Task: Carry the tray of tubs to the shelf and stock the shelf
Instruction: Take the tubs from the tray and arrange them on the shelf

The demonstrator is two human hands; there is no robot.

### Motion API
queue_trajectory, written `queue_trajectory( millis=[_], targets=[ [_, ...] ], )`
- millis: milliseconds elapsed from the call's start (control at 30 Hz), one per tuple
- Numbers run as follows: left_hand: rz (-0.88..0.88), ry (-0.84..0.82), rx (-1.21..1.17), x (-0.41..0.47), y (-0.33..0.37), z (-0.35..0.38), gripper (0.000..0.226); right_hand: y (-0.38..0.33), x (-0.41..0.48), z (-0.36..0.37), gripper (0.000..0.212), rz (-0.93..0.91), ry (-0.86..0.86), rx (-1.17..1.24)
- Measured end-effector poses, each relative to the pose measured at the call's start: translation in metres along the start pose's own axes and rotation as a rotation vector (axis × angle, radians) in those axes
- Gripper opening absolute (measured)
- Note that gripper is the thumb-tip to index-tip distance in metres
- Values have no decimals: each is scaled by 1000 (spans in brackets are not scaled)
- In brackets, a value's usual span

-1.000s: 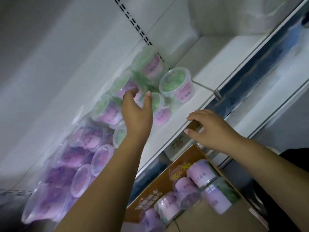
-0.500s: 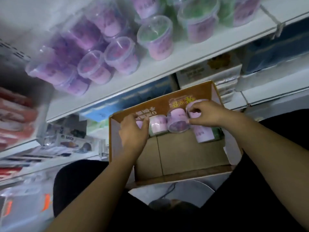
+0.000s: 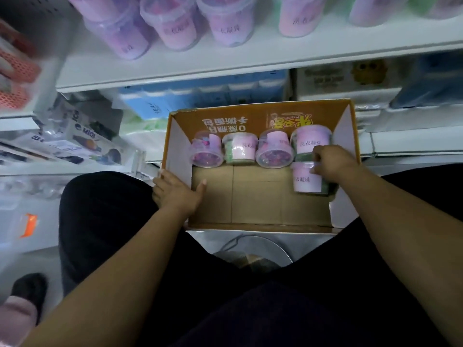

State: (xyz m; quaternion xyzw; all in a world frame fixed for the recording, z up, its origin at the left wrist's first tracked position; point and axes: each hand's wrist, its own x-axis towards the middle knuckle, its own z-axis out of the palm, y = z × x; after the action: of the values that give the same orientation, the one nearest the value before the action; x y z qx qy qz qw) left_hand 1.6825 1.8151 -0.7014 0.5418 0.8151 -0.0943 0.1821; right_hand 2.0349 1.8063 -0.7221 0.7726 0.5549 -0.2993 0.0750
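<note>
Cardboard, thin and printed orange on its far wall, forms the tray at the centre of the frame, between the person's dark-clad knees and just below the white shelf that runs along the top. Five tubs lie in it: a row of four against the far wall and a fifth tub nearer, at the right. The right hand has its fingers curled over the far end of that fifth tub, grasping it. The left hand pinches the tray's left wall, thumb inside and the rest outside, steadying it. The tubs look like clear, stiff plastic with lids and paper labels, filled with small beads. Each is probably light enough for one hand, but smooth and a little slippery on the side. The rim under the lid looks the surest place to take hold, or a full wrap around the labelled waist. The tray, holding so little, will likely flex if lifted by one wall. Stocked tubs crowd the shelf, so the next one needs a gap.
</note>
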Motion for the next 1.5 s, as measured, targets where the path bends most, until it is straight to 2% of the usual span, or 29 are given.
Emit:
queue_trajectory(
  millis=[133, 233, 333, 433, 467, 500, 567, 600, 633, 800, 933, 1000, 1100, 1167, 1300, 1433, 1500],
  targets=[
    [15, -21, 3, 0, -3, 3, 124, -2, -2, 5, 18, 18, -10, 101],
    [2, -22, -37, -1, 1, -5, 121, -8, -9, 1, 16, -14, 24, 260],
    [13, -67, -77, -7, 6, -12, 110, -21, -24, -9, 14, -181, 73, 431],
    [228, -123, -257, -31, 22, -25, 94, -37, -43, -19, 17, -344, 72, 603],
    [309, -194, -402, -41, 29, -31, 85, -43, -49, -22, 17, -386, 46, 651],
    [336, -335, -581, -50, 36, -37, 75, -48, -55, -25, 18, -422, 12, 696],
    [292, -705, -948, -61, 45, -43, 67, -61, -67, -32, 19, -502, -63, 778],
    [267, -808, -1060, -64, 45, -43, 69, -66, -72, -35, 19, -538, -98, 809],
    [267, -844, -1114, -64, 44, -41, 70, -69, -75, -37, 20, -563, -122, 828],
    [274, -761, -1253, -65, 41, -36, 63, -74, -87, -41, 27, -542, -101, 902],
    [319, -660, -1334, -61, 53, -52, 68, -78, -89, -50, 48, -384, -44, 1036],
    [366, -604, -1355, -61, 63, -66, 65, -78, -88, -55, 49, -282, -134, 1178],
    [439, -564, -1344, -61, 85, -82, 62, -73, -86, -59, 56, -299, -321, 1278],
    [473, -557, -1302, -61, 100, -91, 65, -70, -85, -65, 67, -350, -345, 1345],
    [559, -541, -1129, -56, 130, -117, 80, -57, -77, -83, 87, -384, -154, 1382],
    [711, -453, -865, -49, 164, -161, 80, -36, -67, -99, 85, -427, -27, 1411],
    [776, -465, -736, -47, 182, -183, 82, -27, -65, -106, 84, -464, 0, 1423]
  ],
)
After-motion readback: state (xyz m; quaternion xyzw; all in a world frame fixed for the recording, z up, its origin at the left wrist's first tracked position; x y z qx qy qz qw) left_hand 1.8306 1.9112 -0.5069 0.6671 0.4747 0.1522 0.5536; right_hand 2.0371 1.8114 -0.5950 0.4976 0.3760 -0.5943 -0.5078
